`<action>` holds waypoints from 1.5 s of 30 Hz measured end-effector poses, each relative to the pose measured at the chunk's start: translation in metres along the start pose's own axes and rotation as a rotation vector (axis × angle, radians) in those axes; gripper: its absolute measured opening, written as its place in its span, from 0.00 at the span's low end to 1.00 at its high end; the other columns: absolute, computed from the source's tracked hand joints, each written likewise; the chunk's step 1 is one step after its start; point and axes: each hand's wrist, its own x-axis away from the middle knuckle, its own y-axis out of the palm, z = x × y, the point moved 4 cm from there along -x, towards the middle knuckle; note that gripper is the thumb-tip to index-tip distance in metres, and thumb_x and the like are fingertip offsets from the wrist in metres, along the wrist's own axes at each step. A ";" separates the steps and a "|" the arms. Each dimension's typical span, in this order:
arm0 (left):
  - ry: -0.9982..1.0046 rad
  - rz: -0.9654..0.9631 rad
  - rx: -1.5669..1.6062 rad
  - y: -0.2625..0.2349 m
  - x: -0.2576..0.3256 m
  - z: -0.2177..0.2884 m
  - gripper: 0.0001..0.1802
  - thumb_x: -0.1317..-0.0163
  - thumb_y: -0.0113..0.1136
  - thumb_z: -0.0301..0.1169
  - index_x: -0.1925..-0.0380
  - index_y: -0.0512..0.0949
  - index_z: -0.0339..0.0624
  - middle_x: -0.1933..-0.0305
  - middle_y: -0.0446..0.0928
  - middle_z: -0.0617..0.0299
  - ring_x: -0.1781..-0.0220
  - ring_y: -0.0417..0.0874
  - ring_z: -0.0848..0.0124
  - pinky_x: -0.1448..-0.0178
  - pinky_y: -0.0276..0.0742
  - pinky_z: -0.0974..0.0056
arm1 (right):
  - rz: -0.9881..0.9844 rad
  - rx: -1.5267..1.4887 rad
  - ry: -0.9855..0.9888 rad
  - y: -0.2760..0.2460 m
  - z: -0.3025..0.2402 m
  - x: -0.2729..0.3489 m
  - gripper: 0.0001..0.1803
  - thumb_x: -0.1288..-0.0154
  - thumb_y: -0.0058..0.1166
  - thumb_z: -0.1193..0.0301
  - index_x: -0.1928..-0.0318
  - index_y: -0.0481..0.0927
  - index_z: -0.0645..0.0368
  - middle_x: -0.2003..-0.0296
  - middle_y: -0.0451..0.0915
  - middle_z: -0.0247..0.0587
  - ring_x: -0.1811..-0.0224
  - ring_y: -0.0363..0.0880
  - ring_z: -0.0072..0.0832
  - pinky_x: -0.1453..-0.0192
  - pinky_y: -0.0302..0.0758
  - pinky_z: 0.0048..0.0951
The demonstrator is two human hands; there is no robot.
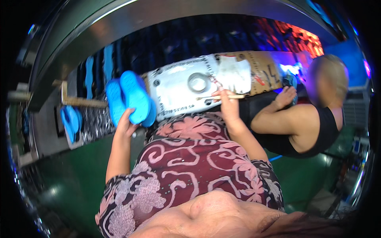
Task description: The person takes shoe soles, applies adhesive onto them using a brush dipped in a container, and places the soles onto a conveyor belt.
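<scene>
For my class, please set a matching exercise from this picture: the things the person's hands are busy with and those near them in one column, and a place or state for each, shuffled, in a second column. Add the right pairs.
Things
1. bright blue shoe soles
2. thin wooden stick
3. round metal tin
4. pair of blue soles on the conveyor

Places or states
A. held in the right hand
B. lying far left, touched by no hand
C. gripped in the left hand
D. resting on the grey stained board

Pairs: 1-C, 2-A, 3-D, 4-B
</scene>
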 end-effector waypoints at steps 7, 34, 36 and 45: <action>0.368 -0.180 -0.350 0.084 0.020 0.008 0.23 0.42 0.56 0.34 0.49 0.63 0.39 0.59 0.75 0.56 0.68 0.80 0.68 0.69 0.77 0.69 | -0.156 0.080 -0.121 0.023 -0.051 -0.013 0.21 0.32 0.41 0.62 0.71 0.78 0.68 0.75 0.78 0.41 0.74 0.72 0.22 0.64 0.68 0.23; 0.811 -0.104 -0.725 0.119 0.027 0.009 0.25 0.50 0.56 0.26 0.51 0.65 0.31 0.58 0.75 0.53 0.57 0.78 0.68 0.51 0.72 0.66 | -0.439 0.486 -0.800 0.077 -0.085 0.000 0.13 0.40 0.48 0.71 0.80 0.79 0.59 0.82 0.75 0.34 0.77 0.71 0.29 0.55 0.65 0.33; 0.817 -0.098 -0.723 0.121 0.029 0.010 0.24 0.50 0.57 0.26 0.51 0.66 0.31 0.58 0.76 0.53 0.58 0.78 0.68 0.52 0.72 0.66 | -0.443 0.527 -0.798 0.076 -0.084 0.000 0.13 0.40 0.48 0.71 0.80 0.79 0.59 0.82 0.76 0.34 0.77 0.71 0.29 0.55 0.65 0.33; 0.978 -0.050 -0.825 0.121 0.028 0.006 0.17 0.53 0.57 0.23 0.59 0.72 0.31 0.67 0.78 0.55 0.65 0.79 0.68 0.57 0.73 0.67 | -0.374 0.453 -0.891 0.075 -0.086 0.003 0.09 0.45 0.55 0.70 0.81 0.79 0.56 0.84 0.74 0.33 0.79 0.70 0.30 0.62 0.63 0.31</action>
